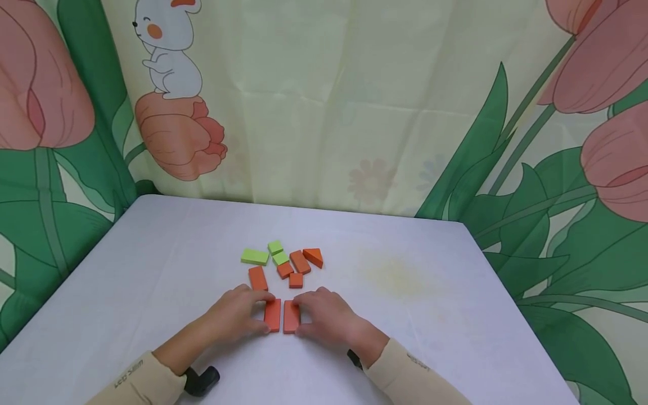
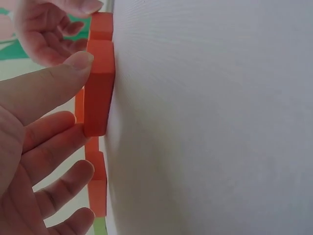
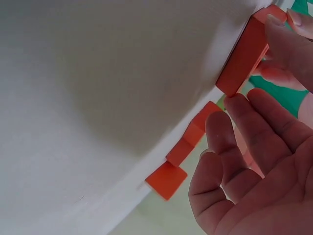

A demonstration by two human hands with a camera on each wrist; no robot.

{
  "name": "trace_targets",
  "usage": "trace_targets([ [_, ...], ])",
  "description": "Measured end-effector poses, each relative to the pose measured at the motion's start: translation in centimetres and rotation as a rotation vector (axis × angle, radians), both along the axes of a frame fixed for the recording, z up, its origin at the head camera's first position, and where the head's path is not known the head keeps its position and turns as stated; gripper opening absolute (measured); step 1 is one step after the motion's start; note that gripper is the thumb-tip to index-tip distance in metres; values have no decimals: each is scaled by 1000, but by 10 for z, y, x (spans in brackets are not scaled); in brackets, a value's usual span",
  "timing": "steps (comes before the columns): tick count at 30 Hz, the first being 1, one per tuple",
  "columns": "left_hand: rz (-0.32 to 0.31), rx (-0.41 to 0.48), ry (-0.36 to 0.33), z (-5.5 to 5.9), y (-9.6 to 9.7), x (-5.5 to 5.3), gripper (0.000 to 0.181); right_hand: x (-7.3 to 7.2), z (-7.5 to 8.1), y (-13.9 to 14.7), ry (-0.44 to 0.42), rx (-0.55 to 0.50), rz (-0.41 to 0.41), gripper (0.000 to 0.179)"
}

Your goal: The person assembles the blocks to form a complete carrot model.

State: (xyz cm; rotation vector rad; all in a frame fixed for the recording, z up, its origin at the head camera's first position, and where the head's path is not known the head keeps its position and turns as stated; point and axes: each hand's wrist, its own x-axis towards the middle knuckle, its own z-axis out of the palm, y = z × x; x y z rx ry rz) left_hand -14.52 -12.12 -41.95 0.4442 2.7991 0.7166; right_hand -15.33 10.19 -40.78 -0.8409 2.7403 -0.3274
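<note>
Two red-orange rectangular blocks lie flat near the table's middle, side by side with a narrow gap. My left hand (image 1: pixel 234 316) pinches the left block (image 1: pixel 273 315) between thumb at the near end and fingers at the far end. In the left wrist view, the thumb presses that block's (image 2: pixel 100 100) near corner while the other fingers spread loosely. From the other side, my right hand (image 1: pixel 330 319) pinches the right block (image 1: pixel 291 318) the same way. The right wrist view shows this block (image 3: pixel 244 51) standing low on the white surface, thumb and fingertips at its ends.
Just beyond the hands lie more blocks: an orange rectangle (image 1: pixel 258 278), another orange rectangle (image 1: pixel 300 262), an orange triangle (image 1: pixel 314 257), small orange squares (image 1: pixel 296 280), a long green block (image 1: pixel 255 257) and small green ones (image 1: pixel 275 247). A printed curtain (image 1: pixel 304 112) hangs behind the white table (image 1: pixel 455 315).
</note>
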Motion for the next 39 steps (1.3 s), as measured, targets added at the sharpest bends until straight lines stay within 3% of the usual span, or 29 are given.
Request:
trace_targets([
  [16,-12,12,2,3,2,-3,53,-5,-2,-5,-97,-95,-100,54],
  [32,-2,-14,0,4,4,1,55,-2,0,-8,-97,-70,-117,57],
  [39,8,-10,48,9,-4,-8,60,-2,-2,-9,-98,-70,-110,57],
])
